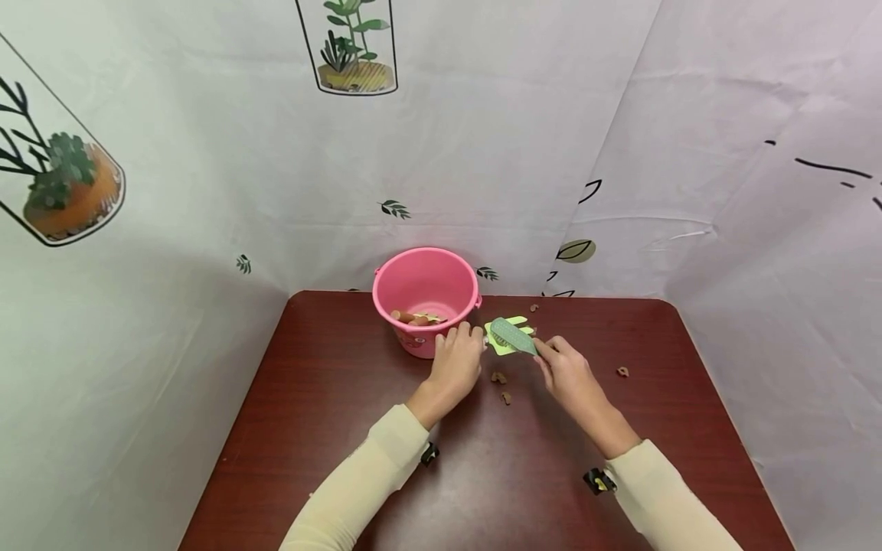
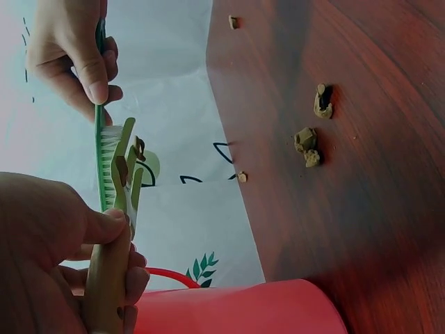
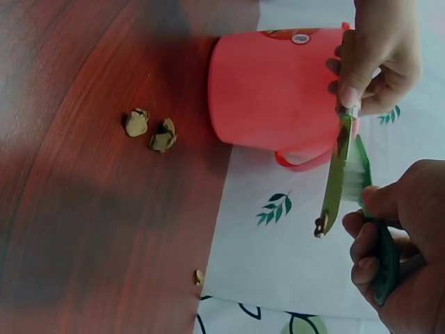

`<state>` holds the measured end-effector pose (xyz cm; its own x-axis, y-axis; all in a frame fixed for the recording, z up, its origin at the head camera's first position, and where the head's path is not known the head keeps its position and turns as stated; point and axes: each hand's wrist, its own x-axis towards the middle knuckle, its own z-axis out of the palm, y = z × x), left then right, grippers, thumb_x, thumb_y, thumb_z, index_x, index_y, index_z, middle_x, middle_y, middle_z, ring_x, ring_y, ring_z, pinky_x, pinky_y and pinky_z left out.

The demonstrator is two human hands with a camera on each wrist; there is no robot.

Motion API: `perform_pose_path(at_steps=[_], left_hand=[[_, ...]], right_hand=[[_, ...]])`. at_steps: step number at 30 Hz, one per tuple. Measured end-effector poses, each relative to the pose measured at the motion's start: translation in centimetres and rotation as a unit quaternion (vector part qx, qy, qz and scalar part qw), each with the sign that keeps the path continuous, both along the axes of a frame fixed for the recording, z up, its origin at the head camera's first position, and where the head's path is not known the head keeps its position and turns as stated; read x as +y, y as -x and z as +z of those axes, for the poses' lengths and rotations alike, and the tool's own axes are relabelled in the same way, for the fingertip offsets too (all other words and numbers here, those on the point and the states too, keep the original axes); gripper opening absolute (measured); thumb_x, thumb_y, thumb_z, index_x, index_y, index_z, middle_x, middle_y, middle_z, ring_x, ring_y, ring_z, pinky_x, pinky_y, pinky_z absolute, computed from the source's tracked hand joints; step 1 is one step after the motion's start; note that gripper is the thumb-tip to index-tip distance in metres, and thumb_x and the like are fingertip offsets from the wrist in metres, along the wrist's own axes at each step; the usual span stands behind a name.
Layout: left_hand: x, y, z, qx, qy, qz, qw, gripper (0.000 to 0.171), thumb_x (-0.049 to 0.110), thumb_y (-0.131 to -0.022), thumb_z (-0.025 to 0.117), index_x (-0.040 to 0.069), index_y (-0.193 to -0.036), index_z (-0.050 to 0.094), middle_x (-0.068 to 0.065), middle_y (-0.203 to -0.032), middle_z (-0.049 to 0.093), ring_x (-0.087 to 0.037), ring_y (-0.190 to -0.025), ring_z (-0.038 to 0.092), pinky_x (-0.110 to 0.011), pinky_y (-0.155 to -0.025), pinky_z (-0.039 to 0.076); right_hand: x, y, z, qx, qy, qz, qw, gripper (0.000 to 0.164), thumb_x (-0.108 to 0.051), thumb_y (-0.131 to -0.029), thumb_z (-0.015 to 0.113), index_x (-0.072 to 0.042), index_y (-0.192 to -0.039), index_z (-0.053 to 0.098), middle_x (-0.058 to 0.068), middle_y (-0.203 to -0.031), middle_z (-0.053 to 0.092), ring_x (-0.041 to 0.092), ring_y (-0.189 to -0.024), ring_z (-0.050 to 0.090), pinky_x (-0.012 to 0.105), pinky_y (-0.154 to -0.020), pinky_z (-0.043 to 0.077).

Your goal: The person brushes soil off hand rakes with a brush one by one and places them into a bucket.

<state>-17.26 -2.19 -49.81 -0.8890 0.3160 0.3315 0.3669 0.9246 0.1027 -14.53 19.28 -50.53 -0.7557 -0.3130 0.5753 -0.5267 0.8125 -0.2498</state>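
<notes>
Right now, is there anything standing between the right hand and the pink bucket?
Yes: between the right hand and the pink bucket stand the green brush it grips, the yellow-green fork and the left hand holding that fork.

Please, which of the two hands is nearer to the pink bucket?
The left hand: it is just in front of the pink bucket, toward its right side. The right hand is farther away to the right, holding the green brush.

Head camera looks forward, down at the worktop; close, sideways wrist views share brush and bucket.
</notes>
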Motion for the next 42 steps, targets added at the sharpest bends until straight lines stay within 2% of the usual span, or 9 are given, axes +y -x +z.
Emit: perform_pose_path(at_steps=[10, 18, 27, 36, 42], left_hand=[[0.2, -0.2, 0.4, 0.01, 0.0, 0.0, 0.9999, 0.017, 0.022, -0.092, 0.077, 0.011, -0.101, 0.066, -0.007, -0.096, 0.064, -0.027, -0.089, 0.066, -0.044, -0.071, 0.047], [-0.1, -0.2, 0.6, 0.012, 0.001, 0.0, 0.9999, 0.018, 0.023, -0.092, 0.076, 0.011, -0.101, 0.066, -0.007, -0.094, 0.063, -0.028, -0.089, 0.066, -0.044, -0.071, 0.047], [-0.4, -0.4, 0.7, 0.012, -0.006, 0.0, 0.9999, 0.016, 0.022, -0.095, 0.074, 0.01, -0.101, 0.067, -0.008, -0.094, 0.064, -0.029, -0.088, 0.066, -0.045, -0.072, 0.047], [-0.7, -0.4, 0.6, -0.009, -0.018, 0.006, 0.9998, 0.016, 0.022, -0.096, 0.072, 0.008, -0.102, 0.066, -0.009, -0.096, 0.064, -0.03, -0.089, 0.066, -0.046, -0.074, 0.05], [-0.8, -0.4, 0.6, -0.007, -0.019, 0.005, 0.9998, 0.015, 0.021, -0.096, 0.072, 0.008, -0.102, 0.065, -0.009, -0.095, 0.064, -0.03, -0.088, 0.066, -0.045, -0.072, 0.05]], right_hand=[[0.6, 0.1, 0.2, -0.009, -0.004, -0.017, 1.0, 0.031, 0.004, -0.086, 0.078, 0.009, -0.116, 0.073, 0.015, -0.09, 0.06, 0.023, -0.07, 0.063, 0.037, -0.058, 0.054], [2.1, 0.1, 0.3, -0.027, 0.004, -0.054, 0.998, 0.031, 0.005, -0.087, 0.077, 0.011, -0.117, 0.071, 0.017, -0.092, 0.06, 0.026, -0.071, 0.063, 0.038, -0.058, 0.054], [3.3, 0.4, -0.5, 0.002, 0.028, -0.05, 0.998, 0.031, 0.008, -0.084, 0.078, 0.012, -0.115, 0.072, 0.02, -0.09, 0.061, 0.031, -0.072, 0.066, 0.043, -0.061, 0.055], [5.1, 0.7, -1.6, -0.019, 0.035, -0.076, 0.996, 0.029, 0.004, -0.087, 0.077, 0.01, -0.115, 0.073, 0.019, -0.09, 0.063, 0.032, -0.07, 0.065, 0.043, -0.053, 0.051], [5.7, 0.9, -1.6, -0.006, 0.046, -0.07, 0.996, 0.029, 0.007, -0.086, 0.076, 0.014, -0.114, 0.071, 0.022, -0.088, 0.063, 0.034, -0.072, 0.064, 0.046, -0.061, 0.054]])
